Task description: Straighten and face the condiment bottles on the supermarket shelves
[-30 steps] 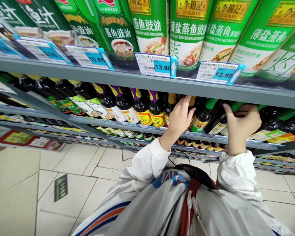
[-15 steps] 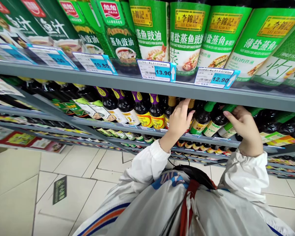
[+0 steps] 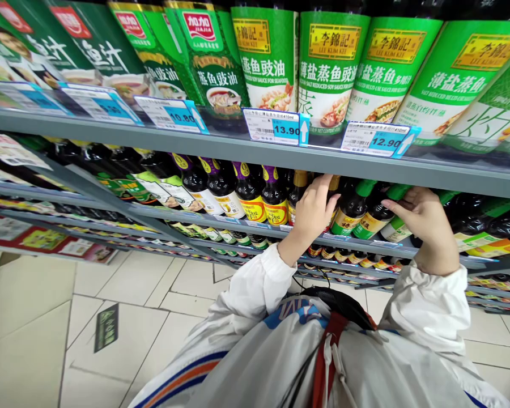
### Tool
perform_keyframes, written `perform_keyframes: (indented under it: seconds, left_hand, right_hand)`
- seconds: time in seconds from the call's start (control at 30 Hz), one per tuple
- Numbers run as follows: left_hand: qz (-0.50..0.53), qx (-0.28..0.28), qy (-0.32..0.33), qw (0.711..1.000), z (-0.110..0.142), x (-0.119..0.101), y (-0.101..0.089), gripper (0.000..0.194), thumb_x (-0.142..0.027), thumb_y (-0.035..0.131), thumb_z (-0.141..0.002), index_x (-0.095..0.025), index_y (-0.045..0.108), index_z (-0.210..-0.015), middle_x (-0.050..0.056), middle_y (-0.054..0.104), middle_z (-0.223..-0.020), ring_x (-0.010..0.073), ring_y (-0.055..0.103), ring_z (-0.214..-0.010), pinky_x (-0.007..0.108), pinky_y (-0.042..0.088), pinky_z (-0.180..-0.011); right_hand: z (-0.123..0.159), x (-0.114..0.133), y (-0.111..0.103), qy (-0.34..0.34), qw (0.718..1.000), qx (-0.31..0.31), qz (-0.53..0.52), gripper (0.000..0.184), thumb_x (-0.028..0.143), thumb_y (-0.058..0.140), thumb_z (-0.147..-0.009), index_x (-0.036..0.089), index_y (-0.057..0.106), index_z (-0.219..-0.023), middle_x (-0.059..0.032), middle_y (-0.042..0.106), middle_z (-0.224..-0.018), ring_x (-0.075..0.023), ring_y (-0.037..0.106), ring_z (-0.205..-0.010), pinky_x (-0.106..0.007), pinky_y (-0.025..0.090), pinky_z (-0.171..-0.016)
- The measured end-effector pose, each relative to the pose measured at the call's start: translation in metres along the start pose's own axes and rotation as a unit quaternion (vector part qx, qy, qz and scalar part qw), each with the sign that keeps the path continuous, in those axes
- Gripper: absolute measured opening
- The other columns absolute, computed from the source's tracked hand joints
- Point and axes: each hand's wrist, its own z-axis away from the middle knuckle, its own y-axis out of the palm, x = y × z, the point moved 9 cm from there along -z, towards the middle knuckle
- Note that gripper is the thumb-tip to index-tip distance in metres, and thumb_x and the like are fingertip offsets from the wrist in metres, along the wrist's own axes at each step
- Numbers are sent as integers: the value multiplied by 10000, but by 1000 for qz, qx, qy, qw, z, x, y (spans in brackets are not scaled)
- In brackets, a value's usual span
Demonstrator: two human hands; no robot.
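Note:
Both my hands reach into a row of dark sauce bottles on a grey shop shelf [image 3: 221, 223]. My left hand [image 3: 315, 208] has its fingers curled round the neck of a gold-capped bottle [image 3: 298, 187], next to purple-capped bottles [image 3: 274, 195]. My right hand [image 3: 423, 218] is curled over the top of a green-capped bottle [image 3: 394, 222], with two more green-capped bottles [image 3: 353, 207] between my hands. The part of each bottle under my palms is hidden. White jacket sleeves cover both arms.
The shelf above [image 3: 255, 153] carries tall green-labelled soy sauce bottles [image 3: 328, 62] and blue price tags [image 3: 276, 126] reading 13.90 and 12.90. Lower shelves with more bottles run off to the left. Pale floor tiles [image 3: 123, 306] lie below, with a dark floor sticker [image 3: 106, 327].
My right hand has slid left and down along the green-capped bottles, which now lean upright in line. My left hand has stayed on the gold-capped bottle. The view tilted slightly up.

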Motion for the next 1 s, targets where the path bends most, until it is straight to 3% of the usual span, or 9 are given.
perform_keyframes:
  seconds: [0.1, 0.2, 0.27, 0.3, 0.37, 0.53, 0.63, 0.77, 1.0]
  left_hand:
    - [4, 6, 0, 1000, 0, 0, 1, 480, -356, 532, -1003, -141, 452, -1426, 187, 606, -1396, 261, 626, -1259, 334, 547, -1009]
    - [1, 5, 4, 1000, -1, -2, 0, 479, -346, 537, -1002, -138, 454, -1426, 187, 618, -1377, 262, 635, -1244, 334, 549, -1003]
    - [-1, 6, 7, 1000, -1, -3, -1, 477, -352, 526, -1006, -140, 452, -1427, 187, 618, -1376, 262, 639, -1234, 332, 552, -995]
    - [-2, 8, 7, 1000, -1, -3, -1, 475, -357, 516, -1010, -143, 449, -1429, 187, 617, -1377, 261, 641, -1232, 330, 554, -990]
    - [-7, 7, 8, 1000, -1, -3, -1, 464, -364, 496, -1018, -151, 450, -1427, 182, 619, -1376, 257, 644, -1226, 324, 558, -979]
    - [-12, -8, 10, 1000, 0, -3, -2, 453, -376, 485, -1021, -159, 455, -1417, 172, 621, -1379, 248, 640, -1237, 317, 557, -991]
    - [-1, -2, 4, 1000, 1, -1, -1, 458, -388, 484, -1020, -160, 454, -1416, 175, 609, -1395, 253, 626, -1259, 329, 550, -1010]
    - [6, 4, 6, 1000, 0, -1, -1, 457, -380, 481, -1021, -152, 454, -1416, 180, 603, -1401, 258, 619, -1271, 331, 540, -1021]
    - [-6, -3, 2, 1000, 0, 0, -1, 469, -415, 470, -1024, -150, 456, -1411, 181, 619, -1374, 257, 644, -1229, 310, 552, -978]
  right_hand:
    - [-1, 1, 11, -5, 996, 62, -64, 499, 675, 755, -710, 254, 615, -939, -119, 693, -1002, -345, 663, -994, -495, 585, -877]
    - [7, 0, -1, 28, 995, -88, 22, 608, 679, 837, -611, 246, 563, -936, -123, 682, -960, -356, 668, -905, -508, 579, -828]
    - [18, 3, -10, 54, 971, -199, 122, 603, 661, 866, -593, 240, 541, -878, -104, 669, -867, -352, 662, -797, -505, 563, -769]
    - [22, 5, -11, 60, 962, -220, 149, 569, 651, 855, -624, 240, 538, -856, -94, 667, -843, -343, 659, -767, -495, 556, -756]
    - [21, 3, -6, 48, 970, -202, 124, 481, 623, 805, -712, 242, 546, -850, -80, 679, -853, -321, 665, -765, -463, 558, -751]
    - [9, -6, 10, -15, 998, -45, -29, 415, 610, 728, -800, 257, 563, -940, -90, 700, -1015, -316, 671, -913, -450, 569, -823]
    - [11, -5, 8, -18, 998, -46, 34, 435, 623, 688, -825, 254, 524, -984, -77, 674, -891, -286, 642, -743, -430, 542, -719]
    - [15, 4, 4, -6, 980, -65, 188, 472, 679, 598, -847, 253, 452, -987, 16, 471, -583, -238, 467, -506, -387, 417, -571]
    - [11, 2, 8, -25, 990, 3, 136, 479, 699, 601, -877, 249, 513, -1014, -57, 623, -772, -276, 592, -676, -419, 493, -662]
